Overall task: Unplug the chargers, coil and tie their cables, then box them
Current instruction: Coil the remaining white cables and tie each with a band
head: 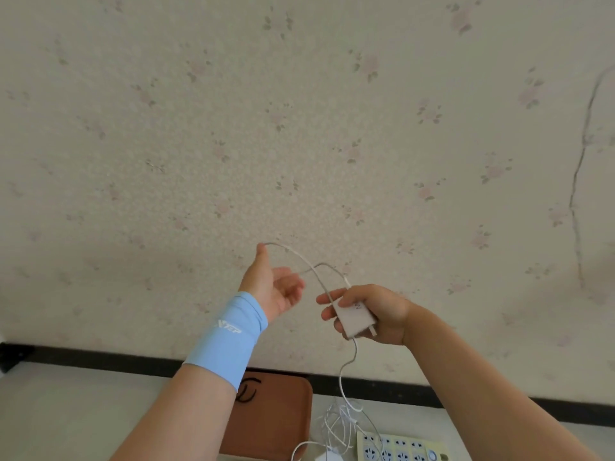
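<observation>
Right hand [376, 314] grips a charger [355, 320], left hand [278, 287] curls loosely round its cable [299, 256]; the loop may slip, trailing slack snagging the tangle [339, 424].

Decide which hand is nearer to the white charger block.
Right. The right hand grips the charger block; the left hand is apart, to its left, holding a loop of the cable.

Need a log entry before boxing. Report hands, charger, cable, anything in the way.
Right hand grips unplugged charger, prongs bare. Left hand holds cable looped, not tied. Loose end hangs into tangled cables beside power strip.
</observation>
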Available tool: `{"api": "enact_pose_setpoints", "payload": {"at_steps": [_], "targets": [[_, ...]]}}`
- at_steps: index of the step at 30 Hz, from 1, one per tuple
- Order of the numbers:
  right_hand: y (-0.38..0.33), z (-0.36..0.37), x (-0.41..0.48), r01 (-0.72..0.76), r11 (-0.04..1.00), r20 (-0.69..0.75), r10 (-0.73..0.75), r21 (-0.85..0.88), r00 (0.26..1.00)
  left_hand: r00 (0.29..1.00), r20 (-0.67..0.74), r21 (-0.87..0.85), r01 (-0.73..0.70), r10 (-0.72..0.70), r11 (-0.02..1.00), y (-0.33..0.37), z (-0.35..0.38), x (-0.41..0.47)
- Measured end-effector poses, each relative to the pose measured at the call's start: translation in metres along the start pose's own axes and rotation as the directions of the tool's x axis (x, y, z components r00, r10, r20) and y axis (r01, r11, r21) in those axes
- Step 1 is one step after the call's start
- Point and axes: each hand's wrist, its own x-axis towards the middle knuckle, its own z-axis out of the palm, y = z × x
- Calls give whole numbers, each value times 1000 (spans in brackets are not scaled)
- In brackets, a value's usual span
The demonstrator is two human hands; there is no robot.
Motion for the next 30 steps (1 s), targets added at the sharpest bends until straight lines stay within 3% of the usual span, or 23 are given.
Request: {"api": "enact_pose_setpoints", "payload": {"at_steps": [3, 6, 12, 15, 17, 20, 22, 24, 27, 29, 30], "targets": [[-6, 1, 0, 67, 985, -103, -51, 157, 993, 979, 180, 203, 60, -98, 977, -6, 1, -6], [-8, 4, 0, 72, 976, -127, -46, 205, 991, 967, 255, 363, -86, -10, 928, -11, 10, -9], [-6, 11, -5, 104, 984, -82, -93, 143, 992, 963, 200, 559, -264, 181, 786, -27, 23, -11], [-4, 13, -8, 93, 989, 0, -94, 117, 996, 959, 183, 554, -281, 214, 783, -24, 19, -9], [-4, 14, -10, 70, 995, 31, -72, 67, 997, 960, 176, 449, -274, 216, 851, -20, 18, -7], [-1, 11, -11, -38, 999, 129, 38, -2, 991, 979, 77, 10, -192, 191, 981, -6, 15, 4], [2, 7, -10, -117, 986, 295, 147, -119, 944, 982, 65, -270, -152, 176, 951, 7, 6, 13], [6, 5, -8, -148, 938, 388, 268, -313, 882, 980, 34, -423, -163, 196, 891, 17, -6, 21], [9, 10, -4, -141, 881, 289, 294, -452, 911, 975, -43, -521, -207, 217, 828, 20, -16, 26], [9, 11, 0, -113, 917, 171, 191, -382, 967, 983, -32, -474, -176, 183, 863, 15, -17, 24], [8, 11, 1, -98, 949, 137, 144, -299, 980, 989, -5, -370, -139, 147, 919, 13, -16, 22]]}}
